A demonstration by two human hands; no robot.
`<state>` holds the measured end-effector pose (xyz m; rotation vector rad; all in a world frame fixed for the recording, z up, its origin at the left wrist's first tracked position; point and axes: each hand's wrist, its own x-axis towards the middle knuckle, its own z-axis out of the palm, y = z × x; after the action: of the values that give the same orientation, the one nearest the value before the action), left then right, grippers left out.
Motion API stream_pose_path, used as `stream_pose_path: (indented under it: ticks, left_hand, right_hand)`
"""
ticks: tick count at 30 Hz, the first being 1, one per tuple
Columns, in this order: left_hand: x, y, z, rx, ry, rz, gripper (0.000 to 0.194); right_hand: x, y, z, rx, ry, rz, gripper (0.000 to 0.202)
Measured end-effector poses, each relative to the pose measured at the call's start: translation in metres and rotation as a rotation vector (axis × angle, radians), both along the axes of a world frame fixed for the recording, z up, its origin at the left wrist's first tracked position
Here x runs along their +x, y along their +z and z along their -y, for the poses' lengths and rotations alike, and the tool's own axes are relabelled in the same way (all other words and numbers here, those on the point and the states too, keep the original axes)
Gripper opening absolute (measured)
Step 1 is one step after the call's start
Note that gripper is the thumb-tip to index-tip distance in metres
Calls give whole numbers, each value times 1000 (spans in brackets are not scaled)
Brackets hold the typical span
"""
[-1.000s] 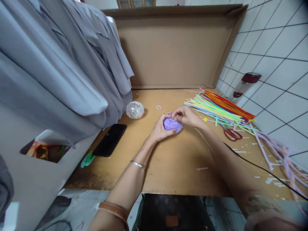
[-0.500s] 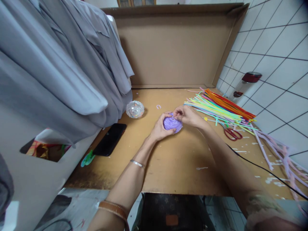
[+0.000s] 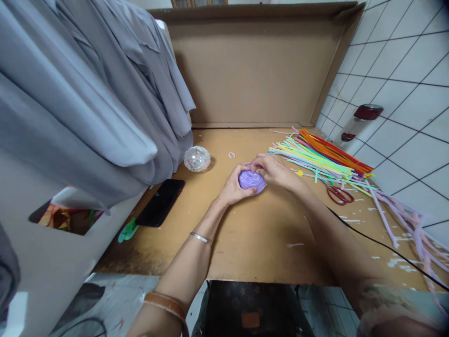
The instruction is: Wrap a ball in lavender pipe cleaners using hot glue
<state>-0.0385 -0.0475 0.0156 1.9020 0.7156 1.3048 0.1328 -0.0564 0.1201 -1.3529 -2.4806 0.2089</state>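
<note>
A round purple coiled piece (image 3: 251, 181) is held over the middle of the wooden table. Around its left side wrap the fingers and thumb of my left hand (image 3: 234, 186). My right hand (image 3: 272, 169) is pinched at the top edge of the piece, its fingertips pressed against the purple coils; part of that edge is hidden by them. To the left stands a clear faceted ball (image 3: 197, 159), touched by neither hand, and a small pale curved bit (image 3: 232, 155) lies behind the hands.
Colourful pipe cleaners (image 3: 319, 154) and red-handled scissors (image 3: 340, 195) lie at the right. A black phone (image 3: 160, 203) and green clip (image 3: 128, 230) are at the left. Cardboard (image 3: 252, 75) stands behind; a black cable (image 3: 379, 243) crosses the right side.
My right hand has shifted slightly left along the top of the purple piece, its fingers bent more closely against it. My left hand keeps its hold.
</note>
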Motion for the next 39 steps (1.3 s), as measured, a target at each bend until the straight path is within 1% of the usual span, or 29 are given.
stream_pose_path:
  ticks: [7, 12, 17, 21, 26, 31, 34, 39]
  left_hand:
    - [1, 0, 0, -21, 1, 6, 62]
    - [1, 1, 1, -39, 16, -12, 62]
    - [-1, 3, 2, 30, 59, -62, 61]
    - [-2, 3, 1, 69, 88, -108, 60]
    - [-3, 3, 0, 53, 68, -107, 61]
    - [-3, 4, 1, 4, 66, -111, 61]
    - [-3, 4, 1, -2, 61, -93, 61]
    - [-3, 3, -1, -31, 5, -55, 61]
  right_hand:
    - [0, 1, 0, 0, -16, 70, 25]
    - [2, -3, -2, 9, 20, 78, 24]
    - [4, -5, -6, 17, 69, 49, 24]
    - [5, -3, -6, 25, 113, 39, 22]
    - [6, 2, -4, 8, 152, 26, 23]
    - [8, 4, -5, 19, 158, 35, 22]
    - [10, 3, -6, 37, 162, 25, 22]
    - [11, -1, -10, 56, 180, -1, 22]
